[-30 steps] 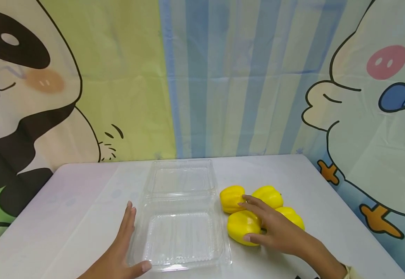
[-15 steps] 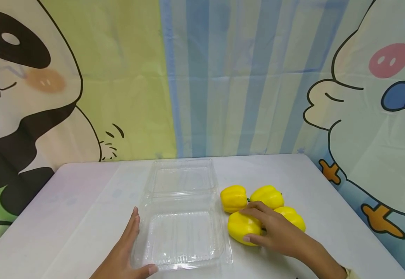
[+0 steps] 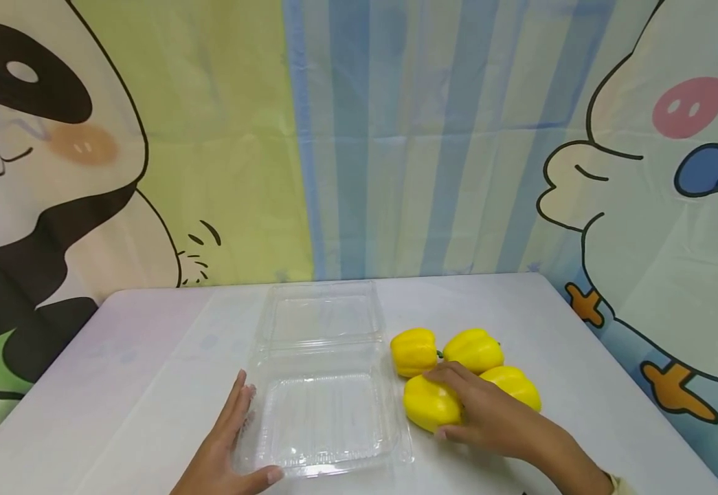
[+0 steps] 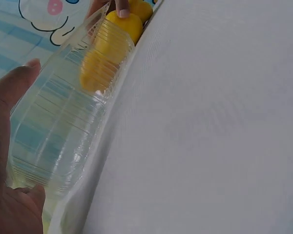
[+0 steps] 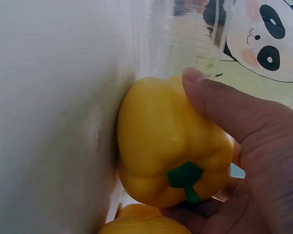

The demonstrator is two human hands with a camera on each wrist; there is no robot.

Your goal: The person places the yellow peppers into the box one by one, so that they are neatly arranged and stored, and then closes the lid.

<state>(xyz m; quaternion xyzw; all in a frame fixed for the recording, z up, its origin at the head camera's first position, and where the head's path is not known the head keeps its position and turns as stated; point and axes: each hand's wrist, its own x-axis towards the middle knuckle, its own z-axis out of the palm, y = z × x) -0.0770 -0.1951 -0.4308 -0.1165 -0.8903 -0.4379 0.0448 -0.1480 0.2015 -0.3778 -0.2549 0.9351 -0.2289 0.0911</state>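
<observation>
My right hand (image 3: 488,416) grips the nearest yellow bell pepper (image 3: 431,404), thumb on the near side and fingers over the far side. In the right wrist view this bell pepper (image 5: 171,141) shows its green stem, with the thumb across its top. A clear plastic clamshell box (image 3: 328,419) lies opened flat on the table, its lid (image 3: 326,316) folded back away from me. My left hand (image 3: 225,447) stands at the box's left edge with fingers straight and thumb spread along the front corner. In the left wrist view, thumb and fingers span the box (image 4: 58,126).
Behind the held one sit other yellow bell peppers: one at the back left (image 3: 413,353), one at the back right (image 3: 473,350) and one partly behind my right hand (image 3: 513,386). The white table (image 3: 167,357) ends at a cartoon-printed curtain (image 3: 396,137).
My right hand has lowered its fingers from above the peppers and closed them round the nearest one. My left hand has shifted slightly right, against the box's edge.
</observation>
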